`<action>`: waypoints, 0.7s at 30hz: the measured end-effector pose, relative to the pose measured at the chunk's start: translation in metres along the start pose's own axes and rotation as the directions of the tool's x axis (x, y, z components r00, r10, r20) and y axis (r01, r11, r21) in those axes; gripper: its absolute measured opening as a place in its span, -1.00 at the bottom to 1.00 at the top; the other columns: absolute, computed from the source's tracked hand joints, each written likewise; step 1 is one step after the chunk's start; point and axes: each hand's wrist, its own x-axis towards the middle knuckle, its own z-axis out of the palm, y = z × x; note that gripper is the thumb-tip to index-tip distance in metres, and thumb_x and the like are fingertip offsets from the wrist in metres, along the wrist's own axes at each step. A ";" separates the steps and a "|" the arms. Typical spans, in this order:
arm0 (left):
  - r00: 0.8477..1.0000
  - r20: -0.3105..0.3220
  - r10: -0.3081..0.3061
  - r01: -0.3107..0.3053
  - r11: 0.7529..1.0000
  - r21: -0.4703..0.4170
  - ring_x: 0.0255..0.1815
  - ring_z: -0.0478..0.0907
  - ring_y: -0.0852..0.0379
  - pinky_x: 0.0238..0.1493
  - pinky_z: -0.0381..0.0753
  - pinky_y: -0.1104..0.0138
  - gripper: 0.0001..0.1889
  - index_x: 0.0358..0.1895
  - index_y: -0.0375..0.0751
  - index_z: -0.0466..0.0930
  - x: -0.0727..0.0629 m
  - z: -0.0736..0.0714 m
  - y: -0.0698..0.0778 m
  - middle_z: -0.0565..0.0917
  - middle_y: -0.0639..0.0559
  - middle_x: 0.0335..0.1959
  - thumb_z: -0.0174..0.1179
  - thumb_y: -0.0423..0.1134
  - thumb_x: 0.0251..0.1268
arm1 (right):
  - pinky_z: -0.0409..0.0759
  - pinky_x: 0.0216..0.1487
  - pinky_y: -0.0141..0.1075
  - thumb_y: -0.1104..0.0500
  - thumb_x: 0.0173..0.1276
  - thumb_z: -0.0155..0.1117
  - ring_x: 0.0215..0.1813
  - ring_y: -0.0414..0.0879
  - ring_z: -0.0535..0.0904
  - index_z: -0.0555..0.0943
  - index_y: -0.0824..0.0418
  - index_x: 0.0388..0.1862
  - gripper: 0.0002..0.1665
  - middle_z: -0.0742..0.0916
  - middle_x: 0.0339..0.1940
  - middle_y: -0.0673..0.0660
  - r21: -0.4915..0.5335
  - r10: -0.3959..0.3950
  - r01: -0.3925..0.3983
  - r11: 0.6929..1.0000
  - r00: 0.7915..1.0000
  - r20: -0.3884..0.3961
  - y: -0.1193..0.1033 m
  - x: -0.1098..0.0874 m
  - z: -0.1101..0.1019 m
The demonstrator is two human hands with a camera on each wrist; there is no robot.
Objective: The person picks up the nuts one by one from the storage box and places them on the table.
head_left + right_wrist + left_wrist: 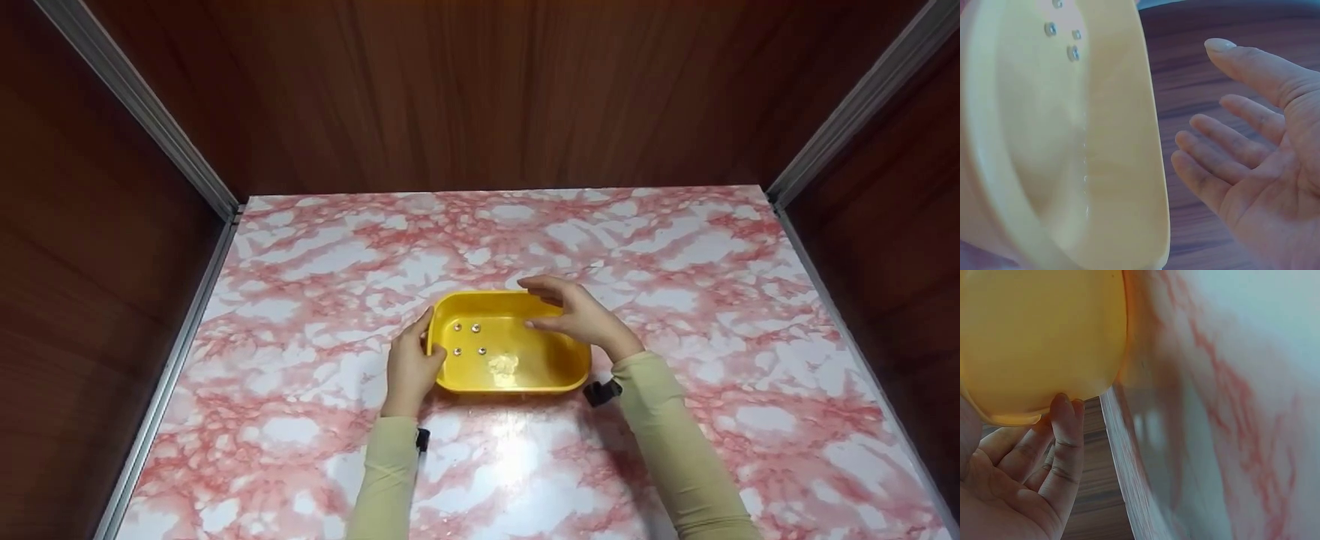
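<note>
1. Two yellow-green sleeves, the left [386, 469] and the right [684, 450], lie nearest the head camera, reaching in from its lower edge; a small black device [602, 392] sits by the right wrist, and another [423, 440] by the left.
2. The left hand [410, 364] grips the left end of a yellow plastic tray [544, 367], thumb over the inner side of the wall and fingers against the outside.
3. The right hand [581, 315] holds nothing: its thumb and fingers are spread wide, near the tray's far right corner. The right wrist view shows a gap between its fingertips and the rim.
4. The tray is between the hands, above the middle of a red-and-white marble-patterned tabletop [300, 300]; whether its base touches the surface I cannot tell.
5. Four small metal fasteners [482, 351] form a rough square on the left part of the tray's floor.
6. Dark wood-grain panels [487, 97] stand behind and at both sides, with grey metal rails [166, 127] at the corners.
</note>
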 end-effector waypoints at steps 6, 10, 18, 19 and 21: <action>1.000 -0.005 -0.004 0.004 1.000 0.002 -0.33 0.54 0.07 -0.32 0.57 0.28 -0.31 0.31 -0.17 0.45 0.000 0.000 -0.001 0.63 -0.14 -0.02 0.21 -0.47 -0.06 | 0.23 0.34 0.03 0.32 0.19 0.37 0.31 0.24 0.34 0.43 0.39 0.26 -0.36 0.50 0.26 0.31 -0.003 -0.009 0.009 1.000 1.000 0.007 0.000 0.003 0.002; 1.000 -0.004 -0.001 0.001 1.000 -0.008 -0.32 0.55 0.06 -0.32 0.58 0.27 -0.30 0.31 -0.18 0.45 0.000 0.000 -0.001 0.63 -0.15 -0.01 0.22 -0.48 -0.07 | 0.24 0.34 0.01 0.28 0.20 0.38 0.31 0.22 0.35 0.43 0.38 0.27 -0.35 0.50 0.26 0.30 -0.021 -0.001 0.002 1.000 1.000 0.017 0.004 0.007 0.003; 1.000 -0.017 0.023 -0.023 1.000 -0.001 -0.35 0.53 0.07 -0.36 0.56 0.27 -0.32 0.30 -0.22 0.45 0.000 0.000 -0.001 0.63 -0.17 -0.02 0.19 -0.49 -0.07 | 0.23 0.35 -0.04 0.29 0.19 0.39 0.33 0.12 0.35 0.43 0.26 0.30 -0.33 0.49 0.29 0.23 -0.019 -0.019 0.019 1.000 1.000 0.024 0.040 0.018 0.007; 1.000 -0.018 0.022 -0.022 1.000 0.000 -0.35 0.53 0.07 -0.36 0.56 0.28 -0.31 0.30 -0.22 0.45 0.000 0.000 -0.001 0.64 -0.17 -0.03 0.19 -0.50 -0.07 | 0.24 0.35 -0.06 0.28 0.19 0.39 0.33 0.10 0.35 0.44 0.24 0.30 -0.33 0.50 0.29 0.20 -0.021 -0.016 0.016 1.000 1.000 0.024 0.040 0.019 0.007; 1.000 -0.016 0.023 -0.023 1.000 -0.001 -0.35 0.53 0.07 -0.36 0.56 0.28 -0.31 0.31 -0.22 0.44 -0.001 0.000 -0.001 0.64 -0.18 -0.04 0.18 -0.51 -0.07 | 0.24 0.35 -0.08 0.27 0.18 0.40 0.33 0.06 0.36 0.45 0.21 0.30 -0.33 0.51 0.29 0.17 -0.021 -0.010 0.010 1.000 1.000 0.026 0.040 0.019 0.008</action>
